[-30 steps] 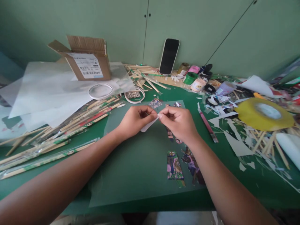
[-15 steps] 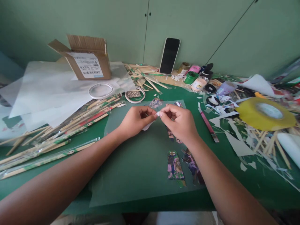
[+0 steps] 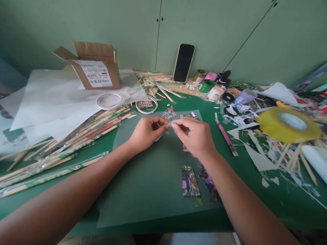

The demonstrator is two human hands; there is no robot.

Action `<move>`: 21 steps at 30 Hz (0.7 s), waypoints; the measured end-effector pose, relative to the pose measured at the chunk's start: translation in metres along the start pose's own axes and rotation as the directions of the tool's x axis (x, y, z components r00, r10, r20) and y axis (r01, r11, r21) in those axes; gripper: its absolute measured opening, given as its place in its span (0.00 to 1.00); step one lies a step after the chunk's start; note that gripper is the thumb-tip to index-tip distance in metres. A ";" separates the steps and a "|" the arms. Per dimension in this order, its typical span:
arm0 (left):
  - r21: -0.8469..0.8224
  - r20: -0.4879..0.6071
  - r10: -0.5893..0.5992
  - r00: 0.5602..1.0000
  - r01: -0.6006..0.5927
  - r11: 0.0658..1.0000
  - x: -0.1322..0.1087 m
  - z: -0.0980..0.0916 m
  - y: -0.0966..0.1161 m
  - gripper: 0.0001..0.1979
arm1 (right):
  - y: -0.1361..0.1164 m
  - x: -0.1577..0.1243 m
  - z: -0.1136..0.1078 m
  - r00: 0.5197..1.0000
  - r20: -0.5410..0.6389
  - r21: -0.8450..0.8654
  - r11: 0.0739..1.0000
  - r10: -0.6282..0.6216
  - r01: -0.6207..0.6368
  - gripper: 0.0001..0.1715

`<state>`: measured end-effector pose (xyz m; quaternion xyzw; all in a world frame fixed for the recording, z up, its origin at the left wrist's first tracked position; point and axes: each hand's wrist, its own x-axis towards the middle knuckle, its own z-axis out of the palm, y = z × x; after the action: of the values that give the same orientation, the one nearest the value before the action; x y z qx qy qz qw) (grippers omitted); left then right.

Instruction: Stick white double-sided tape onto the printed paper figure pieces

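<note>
Over a translucent sheet (image 3: pixel 143 190) on the green table, my left hand (image 3: pixel 149 131) and my right hand (image 3: pixel 195 134) meet fingertip to fingertip. Both pinch a small white piece of paper (image 3: pixel 157 139), mostly hidden behind the fingers of my left hand; only a bit of it shows below them. Colourful cut-out pictures lie on the sheet: a pink and green one (image 3: pixel 190 183), a dark purple one (image 3: pixel 208 182) partly behind my right forearm, and others beyond my hands. A pink craft knife (image 3: pixel 226 137) rests to the right of my right hand.
Wrapped chopsticks (image 3: pixel 74 143) spread on the left, below white sheets (image 3: pixel 51 98) and an open cardboard box (image 3: pixel 97 75). A phone (image 3: pixel 184 63) leans on the green wall. Paint jars (image 3: pixel 216 92), paper scraps (image 3: pixel 258 156) and a yellow tape roll (image 3: pixel 268 124) stand right.
The white piece shows less between and below my fingers than before. My fingertips have shifted very slightly left; both hands still pinch. The view has tilted up slightly.
</note>
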<state>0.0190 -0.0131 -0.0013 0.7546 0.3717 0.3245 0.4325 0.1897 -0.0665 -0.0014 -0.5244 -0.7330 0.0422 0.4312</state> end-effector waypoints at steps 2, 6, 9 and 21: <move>0.062 -0.015 0.044 0.999 -0.043 0.997 0.000 -0.001 0.002 0.10 | 0.000 0.001 -0.002 1.000 0.028 0.016 1.000 0.008 -0.009 0.11; 0.130 -0.010 0.092 0.996 -0.090 0.987 -0.002 -0.002 0.004 0.08 | 0.000 0.002 -0.004 0.998 0.055 0.030 0.999 0.039 -0.041 0.11; 0.139 -0.010 0.100 0.995 -0.097 0.985 -0.002 -0.002 0.005 0.08 | 0.002 0.003 -0.004 0.997 0.067 0.046 0.998 0.028 -0.031 0.11; 0.123 -0.019 0.090 0.996 -0.087 0.989 -0.003 -0.002 0.006 0.08 | 0.004 0.002 -0.005 0.995 0.093 0.044 0.998 0.038 -0.042 0.10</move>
<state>0.0173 -0.0172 0.0039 0.7914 0.3623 0.3291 0.3662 0.1960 -0.0648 0.0005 -0.5263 -0.7403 0.0916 0.4080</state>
